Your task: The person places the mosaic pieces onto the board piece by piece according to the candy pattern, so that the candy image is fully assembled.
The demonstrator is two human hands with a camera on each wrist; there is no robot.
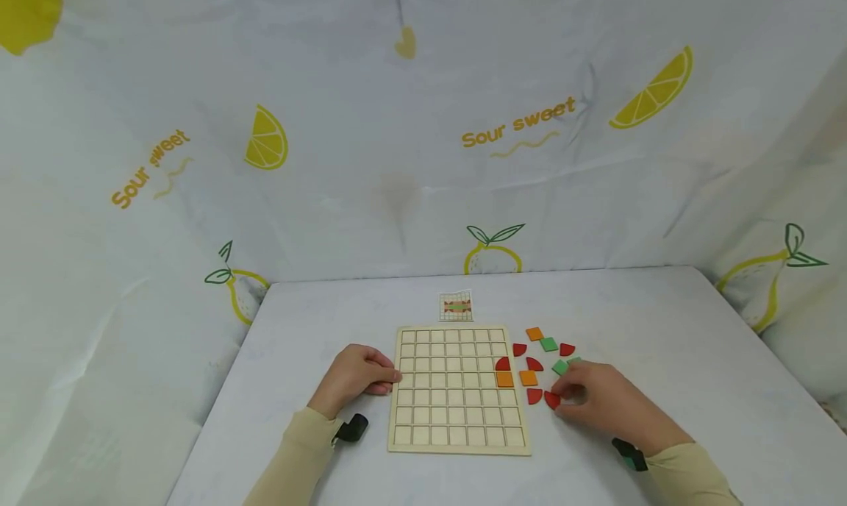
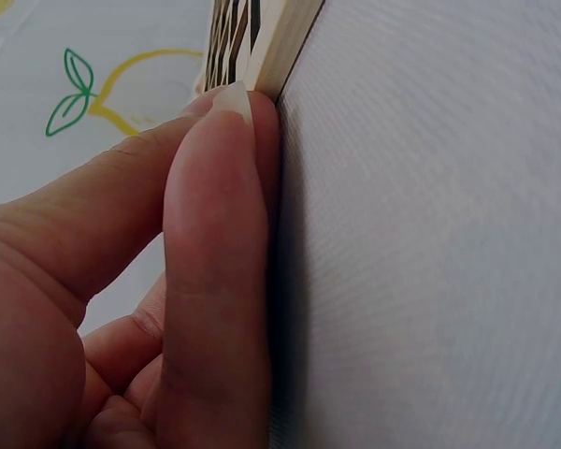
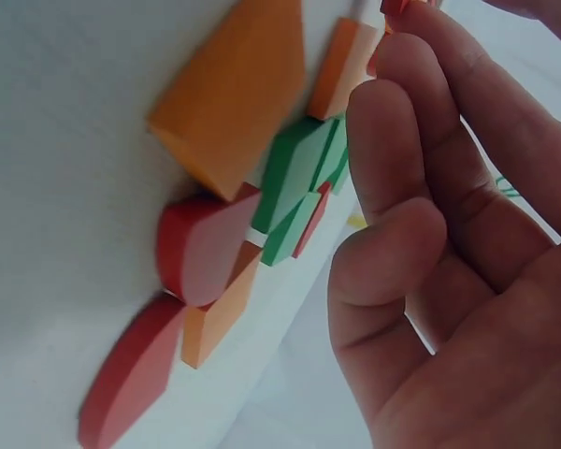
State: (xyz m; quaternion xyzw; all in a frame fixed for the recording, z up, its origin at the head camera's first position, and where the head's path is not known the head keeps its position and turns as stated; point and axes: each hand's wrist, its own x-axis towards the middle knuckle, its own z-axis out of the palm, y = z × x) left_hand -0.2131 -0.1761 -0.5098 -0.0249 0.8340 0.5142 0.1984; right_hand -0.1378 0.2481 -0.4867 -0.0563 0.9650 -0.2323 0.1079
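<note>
Backdrop: white cloth with yellow lemon print, behind a white tabletop. The right hand pinches a flat red quarter-round piece right of a pale wooden grid board; whether it is lifted cannot be told. The left hand pinches the board's left edge. Risk: crowded fingertips could knock the neighbouring green square tile askew; an uneven pinch could twist the piece. Its curved side seems to face board and person; fingers cover part, no long axis evident.
</note>
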